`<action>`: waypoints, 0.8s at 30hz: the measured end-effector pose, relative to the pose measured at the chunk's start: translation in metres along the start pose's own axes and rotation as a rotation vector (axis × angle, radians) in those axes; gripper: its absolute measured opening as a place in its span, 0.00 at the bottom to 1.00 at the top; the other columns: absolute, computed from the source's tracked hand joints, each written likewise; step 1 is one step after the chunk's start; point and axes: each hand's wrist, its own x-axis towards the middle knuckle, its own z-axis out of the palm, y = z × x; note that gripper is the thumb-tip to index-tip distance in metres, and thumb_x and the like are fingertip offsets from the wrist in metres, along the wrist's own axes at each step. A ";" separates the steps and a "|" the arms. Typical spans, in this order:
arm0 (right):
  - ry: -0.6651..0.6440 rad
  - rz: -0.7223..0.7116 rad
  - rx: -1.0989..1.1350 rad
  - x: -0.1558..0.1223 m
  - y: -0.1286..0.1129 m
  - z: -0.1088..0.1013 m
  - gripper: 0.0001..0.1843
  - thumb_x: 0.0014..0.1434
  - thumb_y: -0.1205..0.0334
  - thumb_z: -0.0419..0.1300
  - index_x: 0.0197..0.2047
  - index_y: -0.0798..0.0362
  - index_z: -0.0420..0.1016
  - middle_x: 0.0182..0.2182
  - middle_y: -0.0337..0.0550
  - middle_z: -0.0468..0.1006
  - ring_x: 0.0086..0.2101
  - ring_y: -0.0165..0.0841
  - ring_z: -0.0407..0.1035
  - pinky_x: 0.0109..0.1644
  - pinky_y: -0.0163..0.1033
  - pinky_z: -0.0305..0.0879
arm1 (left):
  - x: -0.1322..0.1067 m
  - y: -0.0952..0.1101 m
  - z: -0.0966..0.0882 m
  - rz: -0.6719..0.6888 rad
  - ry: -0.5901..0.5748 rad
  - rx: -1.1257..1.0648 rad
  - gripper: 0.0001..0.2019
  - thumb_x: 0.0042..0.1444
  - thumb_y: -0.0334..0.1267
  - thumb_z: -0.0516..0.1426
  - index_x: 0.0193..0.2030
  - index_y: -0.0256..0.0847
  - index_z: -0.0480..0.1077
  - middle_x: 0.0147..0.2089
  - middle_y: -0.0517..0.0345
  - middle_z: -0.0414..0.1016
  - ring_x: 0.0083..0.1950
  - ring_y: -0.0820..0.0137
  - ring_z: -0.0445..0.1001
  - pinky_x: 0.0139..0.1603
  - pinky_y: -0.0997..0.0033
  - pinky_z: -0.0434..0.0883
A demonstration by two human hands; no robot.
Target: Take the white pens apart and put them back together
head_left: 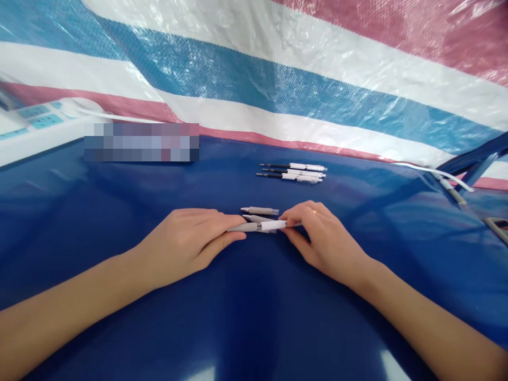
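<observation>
My left hand (186,238) and my right hand (321,241) meet over a grey and white pen (257,226) lying crosswise, and the fingers of both hands pinch it. Its grey part points left and its white part right. Just beyond it lie two grey pen barrels (259,210), with the nearer one (254,218) partly hidden behind the held pen. Farther off, out of reach of my fingers, three white pen parts with black tips (291,172) lie side by side.
Everything lies on a glossy dark blue mat (119,196). A striped tarpaulin (254,69) hangs behind it. A white power strip (39,119) sits far left beside a blurred patch, and a white cable (432,170) runs along the right side.
</observation>
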 end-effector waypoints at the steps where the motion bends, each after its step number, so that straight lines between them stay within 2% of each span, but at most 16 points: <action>1: 0.024 0.006 -0.016 -0.001 0.000 0.000 0.04 0.64 0.68 0.56 0.43 0.56 0.66 0.38 0.46 0.77 0.39 0.36 0.68 0.43 0.42 0.65 | 0.000 0.000 0.000 -0.003 0.005 0.004 0.13 0.66 0.42 0.53 0.44 0.35 0.74 0.33 0.56 0.79 0.33 0.70 0.79 0.44 0.72 0.73; 4: 0.048 -0.030 -0.071 -0.002 0.000 -0.001 0.11 0.65 0.64 0.57 0.50 0.56 0.66 0.40 0.46 0.77 0.40 0.37 0.68 0.44 0.43 0.65 | 0.000 0.000 0.001 -0.006 0.016 0.008 0.13 0.66 0.42 0.53 0.45 0.36 0.74 0.33 0.56 0.79 0.33 0.70 0.79 0.43 0.73 0.73; 6: 0.028 -0.073 -0.093 -0.001 -0.002 -0.002 0.13 0.66 0.62 0.56 0.52 0.56 0.67 0.40 0.46 0.77 0.40 0.37 0.68 0.44 0.43 0.65 | 0.000 0.001 0.002 -0.003 0.014 0.005 0.12 0.66 0.41 0.53 0.45 0.37 0.74 0.33 0.57 0.79 0.33 0.70 0.78 0.44 0.73 0.73; 11: -0.009 -0.157 -0.128 -0.001 -0.009 -0.004 0.09 0.66 0.67 0.54 0.49 0.56 0.70 0.38 0.47 0.76 0.38 0.36 0.68 0.43 0.43 0.66 | -0.001 0.004 0.005 0.025 0.012 -0.008 0.11 0.66 0.40 0.53 0.47 0.37 0.74 0.33 0.57 0.79 0.32 0.71 0.78 0.42 0.73 0.72; 16: -0.025 -0.147 -0.050 -0.002 -0.010 -0.003 0.06 0.65 0.71 0.53 0.42 0.59 0.70 0.39 0.49 0.76 0.40 0.36 0.68 0.45 0.42 0.67 | 0.000 0.004 0.003 0.046 0.031 0.010 0.11 0.65 0.40 0.54 0.45 0.37 0.74 0.29 0.59 0.78 0.30 0.72 0.76 0.37 0.74 0.72; 19: -0.031 -0.144 -0.048 -0.002 -0.010 -0.004 0.10 0.67 0.66 0.54 0.50 0.59 0.69 0.42 0.48 0.77 0.43 0.36 0.68 0.47 0.42 0.66 | 0.001 0.005 0.003 0.049 0.058 0.003 0.10 0.65 0.39 0.54 0.44 0.37 0.74 0.29 0.60 0.77 0.29 0.73 0.75 0.37 0.74 0.71; 21: -0.031 -0.181 -0.070 -0.001 -0.010 -0.004 0.14 0.67 0.61 0.55 0.53 0.58 0.68 0.45 0.48 0.76 0.45 0.38 0.68 0.49 0.44 0.65 | 0.001 0.008 0.003 0.114 0.067 -0.006 0.09 0.65 0.37 0.55 0.47 0.36 0.72 0.31 0.60 0.78 0.29 0.74 0.74 0.37 0.74 0.71; 24: -0.035 -0.209 -0.070 -0.001 -0.011 -0.003 0.10 0.68 0.61 0.53 0.46 0.57 0.72 0.41 0.46 0.77 0.43 0.36 0.68 0.48 0.43 0.65 | 0.001 0.011 0.003 0.192 0.074 0.012 0.09 0.63 0.35 0.57 0.49 0.36 0.71 0.31 0.61 0.78 0.28 0.74 0.73 0.35 0.74 0.70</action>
